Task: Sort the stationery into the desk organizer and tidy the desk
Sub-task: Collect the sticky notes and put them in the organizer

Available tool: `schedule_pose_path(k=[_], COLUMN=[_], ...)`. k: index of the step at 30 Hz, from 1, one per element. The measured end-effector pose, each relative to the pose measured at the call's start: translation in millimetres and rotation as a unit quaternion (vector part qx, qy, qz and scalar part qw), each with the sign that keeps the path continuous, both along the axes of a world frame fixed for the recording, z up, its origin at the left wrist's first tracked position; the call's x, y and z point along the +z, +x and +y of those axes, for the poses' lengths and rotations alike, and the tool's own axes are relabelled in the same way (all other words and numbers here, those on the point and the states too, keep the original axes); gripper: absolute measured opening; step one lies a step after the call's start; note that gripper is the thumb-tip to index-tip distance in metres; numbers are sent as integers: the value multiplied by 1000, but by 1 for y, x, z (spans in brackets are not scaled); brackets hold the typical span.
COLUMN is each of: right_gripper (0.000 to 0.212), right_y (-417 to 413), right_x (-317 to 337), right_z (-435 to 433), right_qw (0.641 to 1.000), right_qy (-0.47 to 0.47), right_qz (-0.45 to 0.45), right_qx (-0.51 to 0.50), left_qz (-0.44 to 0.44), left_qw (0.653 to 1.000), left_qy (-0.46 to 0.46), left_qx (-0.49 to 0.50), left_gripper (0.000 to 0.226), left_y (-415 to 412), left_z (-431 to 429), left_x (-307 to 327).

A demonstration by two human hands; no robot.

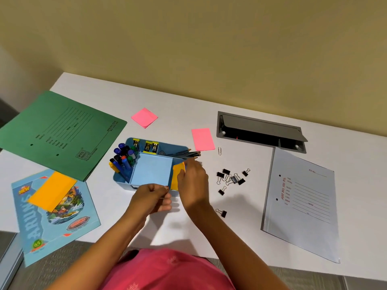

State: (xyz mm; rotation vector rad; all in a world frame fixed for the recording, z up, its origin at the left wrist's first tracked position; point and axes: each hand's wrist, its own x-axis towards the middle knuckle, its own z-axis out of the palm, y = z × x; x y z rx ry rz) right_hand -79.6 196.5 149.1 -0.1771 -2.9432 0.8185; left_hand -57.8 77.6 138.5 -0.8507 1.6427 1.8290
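Matt green card folder lies left on the smooth white table; the blue boxy desk organizer sits mid-table. Left hand curls at its front wall, grip unclear. The right hand's grip pinches a flat orange sticky pad in the right compartment. Black binder clips lie scattered to the right.

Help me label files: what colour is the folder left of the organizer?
The folder is green; head view.
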Motion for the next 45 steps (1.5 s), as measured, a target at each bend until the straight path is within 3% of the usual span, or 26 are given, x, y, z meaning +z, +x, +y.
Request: schedule_pose_path(k=[4, 12, 17, 22, 28, 33, 37, 40, 43, 45], right_gripper=[15, 21, 27, 18, 18, 18, 53, 70, 74, 73], right_y=[-15, -25, -24, -34, -72, -113, -134, -140, -145, -149], right_x=[-17, -37, -35, -23, -35, -70, -89, -101, -108, -110], right_z=[-9, -9, 8, 41, 66, 83, 86, 84, 81, 81], right_qw=[995, 984, 992, 978, 957, 977, 970, 958, 952, 951], right_qy=[17, -99, -105, -175, -222, -92, 26, 153, 189, 153], right_qz=[-102, -148, -69, 54, 56, -63, -195, -220, -217, -233], right_qx=[5, 24, 10, -95, -175, -180, -143, -100, -106, -132], left_qz=[53, 132, 221, 270, 289, 308, 280, 251, 237, 236], left_qw=[996, 973, 918, 891, 858, 819, 819, 804, 786, 782], left_qy=[-66, -178, -301, -327, -365, -421, -430, -451, -468, -472], left_qx=[-31, -65, -136, -161, -218, -238, -257, -294, -326, -332], left_gripper=[10, 16, 17, 13, 15, 10, 23, 32, 36, 37], left_y=[1, -7, -12, -21, -29, -29, -34, -39, -42, -44], left_z=[-2, -5, -5, 3, 18, 23, 28, 32, 35, 36], left_x=[1, -3, -13, -21, -22, -23, -23, -22, -21, -23])
